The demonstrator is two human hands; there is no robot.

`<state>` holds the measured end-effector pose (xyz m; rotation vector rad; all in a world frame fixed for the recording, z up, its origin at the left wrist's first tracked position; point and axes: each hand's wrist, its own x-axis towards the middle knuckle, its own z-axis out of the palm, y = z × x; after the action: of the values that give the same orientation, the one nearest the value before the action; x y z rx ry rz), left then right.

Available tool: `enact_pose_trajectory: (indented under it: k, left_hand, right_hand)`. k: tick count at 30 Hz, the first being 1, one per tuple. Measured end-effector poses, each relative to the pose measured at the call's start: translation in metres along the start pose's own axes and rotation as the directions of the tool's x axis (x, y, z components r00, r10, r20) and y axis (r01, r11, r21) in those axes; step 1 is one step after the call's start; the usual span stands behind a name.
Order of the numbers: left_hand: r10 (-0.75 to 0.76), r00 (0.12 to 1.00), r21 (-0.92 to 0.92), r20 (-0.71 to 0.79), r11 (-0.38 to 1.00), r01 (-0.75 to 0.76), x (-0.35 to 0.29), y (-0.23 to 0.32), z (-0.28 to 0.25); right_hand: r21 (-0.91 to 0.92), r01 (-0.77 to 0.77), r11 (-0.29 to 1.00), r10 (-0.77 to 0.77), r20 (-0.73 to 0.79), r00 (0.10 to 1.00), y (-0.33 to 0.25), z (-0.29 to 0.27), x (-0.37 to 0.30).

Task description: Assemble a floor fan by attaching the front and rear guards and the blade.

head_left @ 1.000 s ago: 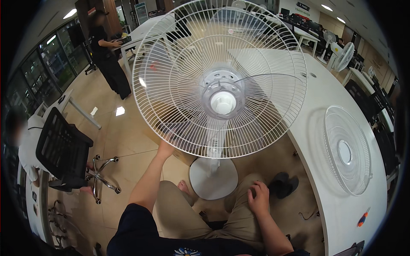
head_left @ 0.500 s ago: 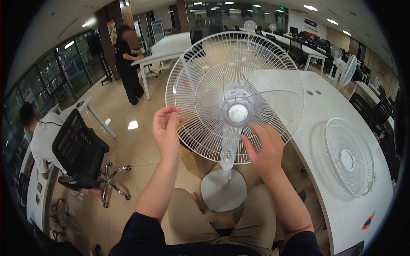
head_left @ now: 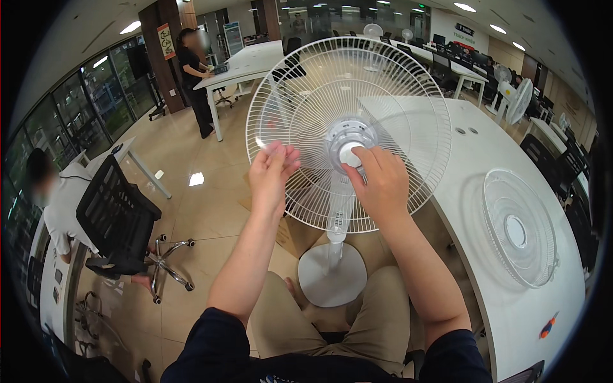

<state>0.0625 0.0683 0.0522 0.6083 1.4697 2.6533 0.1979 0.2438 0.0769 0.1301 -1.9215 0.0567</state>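
A white pedestal fan stands before me, its round wire grille (head_left: 429, 167) facing up toward me. My right hand (head_left: 385, 186) pinches the white round knob (head_left: 350, 155) at the fan's hub with thumb and fingers. In front of the grille's left side, my left hand (head_left: 273, 180) is raised, its fingers loosely curled and slightly apart, with nothing visible in them. Below the grille, the fan's post (head_left: 337, 220) runs down to a white rounded base (head_left: 332, 276) on the floor between my legs.
A second wire grille (head_left: 533, 220) lies on the white table (head_left: 476, 191) at right, with an orange-and-blue screwdriver (head_left: 548, 327) nearer me. A cardboard box (head_left: 295, 235) sits behind the post. At left, a person (head_left: 70, 198) sits by a black chair (head_left: 118, 210); another person (head_left: 193, 76) stands farther off.
My right hand has moved up and left from below the hub onto the knob. My left hand has shifted right and up, from the grille's rim to in front of its wires.
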Motion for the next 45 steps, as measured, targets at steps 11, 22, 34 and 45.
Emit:
enact_pose_trajectory:
  k: [11,22,34,45]
  left_hand:
    - [-0.698,0.602,0.405,0.389,0.716,0.569,-0.121,-0.031,-0.032]
    - [0.386,0.800,0.813,0.460,0.179,-0.554,-0.058,-0.013,0.004]
    - [0.204,0.869,0.732,0.450,0.473,-0.491,-0.113,-0.021,0.008]
    - [0.471,0.656,0.779,0.590,-0.116,-0.617,-0.045,-0.006,0.018]
  right_hand:
    - [0.040,0.003,0.999,-0.001,-0.049,0.999,0.004,0.006,-0.008]
    - [0.023,-0.029,0.999,0.031,-0.082,0.996,0.003,0.011,-0.008]
    - [0.042,-0.038,0.998,0.041,-0.074,0.996,0.005,0.013,-0.013]
    - [0.049,-0.051,0.997,0.054,-0.065,0.996,0.005,0.012,-0.012]
